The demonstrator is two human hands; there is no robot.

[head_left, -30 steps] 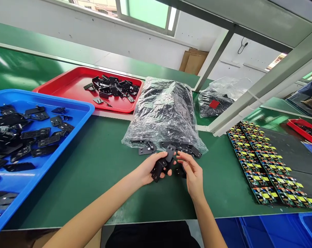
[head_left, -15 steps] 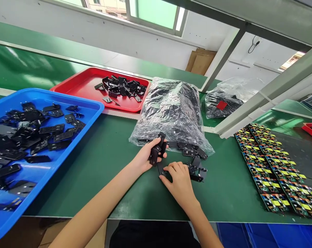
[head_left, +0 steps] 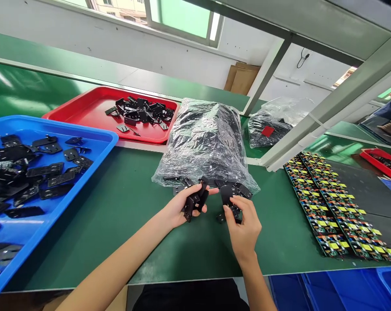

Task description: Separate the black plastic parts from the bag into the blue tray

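My left hand (head_left: 179, 207) is closed round a small stack of black plastic parts (head_left: 194, 200), held just in front of a clear plastic bag (head_left: 205, 138) full of the same black parts. To its right, my right hand (head_left: 243, 222) pinches one black plastic part (head_left: 227, 193) and holds it upright above a few loose parts (head_left: 229, 215) lying on the green table (head_left: 124, 207). The two hands are a short gap apart.
A blue tray (head_left: 52, 207) of black parts is at the left and a red tray (head_left: 88, 108) with more sits behind it. Rows of circuit boards (head_left: 334, 203) lie at the right. A second bag (head_left: 273, 125) and a white frame post (head_left: 312, 125) stand behind.
My right hand has come up off the table with one black part pinched in it. My left hand keeps its stack and has dropped slightly nearer to me.
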